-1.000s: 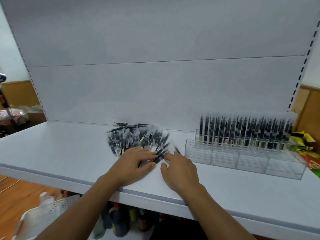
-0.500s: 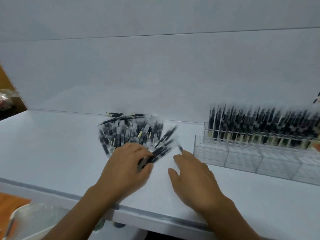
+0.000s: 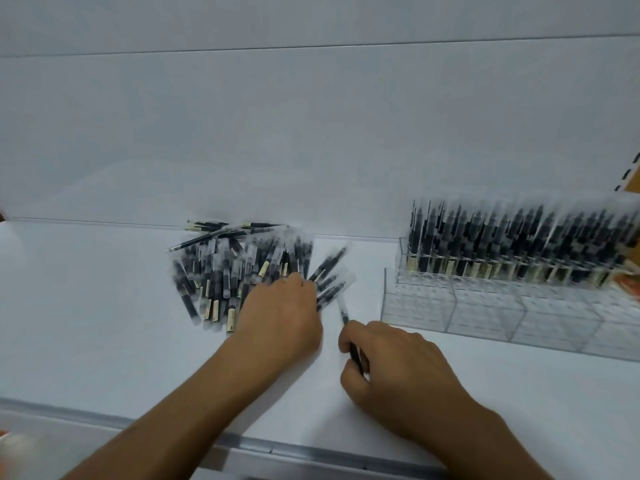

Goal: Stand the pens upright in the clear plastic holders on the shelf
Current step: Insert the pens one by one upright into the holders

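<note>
From the head camera, a white shelf (image 3: pixel 86 323) runs across the frame in front of a plain white back panel (image 3: pixel 311 133). A heap of loose pens (image 3: pixel 221 282), dark-barrelled with clear caps, lies on the shelf left of centre, close to the back panel, with the pens pointing every which way.

The left hand (image 3: pixel 280 320) lies palm down on the right edge of this heap, its fingertips among the pens. A few pens stick out to the right from under it. Its fingers are hidden beneath the hand, so I cannot tell whether they grip those pens or only rest on them.

The right hand (image 3: pixel 398 368) is nearer and to the right, just beside the left hand. Its thumb and curled fingers pinch a single pen (image 3: pixel 344 311), whose clear-capped end points away toward the heap.

To the right stand the clear plastic holders (image 3: pixel 485 306), side by side in stepped rows. The far row is packed with standing pens (image 3: pixel 519 244), upright and blurred; the near rows show only clear cells.
</note>
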{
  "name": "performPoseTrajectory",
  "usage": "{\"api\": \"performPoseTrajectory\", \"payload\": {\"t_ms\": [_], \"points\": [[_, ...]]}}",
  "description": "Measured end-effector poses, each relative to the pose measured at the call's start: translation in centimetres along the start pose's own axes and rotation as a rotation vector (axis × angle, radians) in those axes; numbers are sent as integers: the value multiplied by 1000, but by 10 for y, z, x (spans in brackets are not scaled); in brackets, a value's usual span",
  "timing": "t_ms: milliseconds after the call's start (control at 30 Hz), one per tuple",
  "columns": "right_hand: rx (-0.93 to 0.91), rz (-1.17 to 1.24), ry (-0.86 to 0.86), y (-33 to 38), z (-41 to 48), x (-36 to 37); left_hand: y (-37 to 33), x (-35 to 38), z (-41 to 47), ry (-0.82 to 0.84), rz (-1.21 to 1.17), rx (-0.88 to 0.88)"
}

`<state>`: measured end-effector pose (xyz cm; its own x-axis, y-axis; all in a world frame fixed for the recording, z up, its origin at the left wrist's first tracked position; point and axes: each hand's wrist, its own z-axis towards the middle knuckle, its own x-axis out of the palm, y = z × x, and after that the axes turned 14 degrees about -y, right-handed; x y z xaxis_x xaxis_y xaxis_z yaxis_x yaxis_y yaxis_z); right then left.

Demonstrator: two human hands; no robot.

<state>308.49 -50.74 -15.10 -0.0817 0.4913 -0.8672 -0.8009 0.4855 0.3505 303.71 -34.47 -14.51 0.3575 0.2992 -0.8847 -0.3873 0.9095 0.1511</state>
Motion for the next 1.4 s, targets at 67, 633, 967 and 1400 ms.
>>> {"api": "performPoseTrajectory", "payload": {"t_ms": [67, 633, 967, 1400], "points": [[-3, 81, 25, -4, 0, -3, -3, 0, 2, 29, 36, -6], [141, 694, -60, -44, -12, -35, 1, -6, 0, -43, -74, -82], [201, 772, -350, -108, 9, -105, -20, -27, 29, -279, -993, -324], [217, 523, -732, -177, 48, -139, -134, -32, 100, -94, -1679, -218]]}}
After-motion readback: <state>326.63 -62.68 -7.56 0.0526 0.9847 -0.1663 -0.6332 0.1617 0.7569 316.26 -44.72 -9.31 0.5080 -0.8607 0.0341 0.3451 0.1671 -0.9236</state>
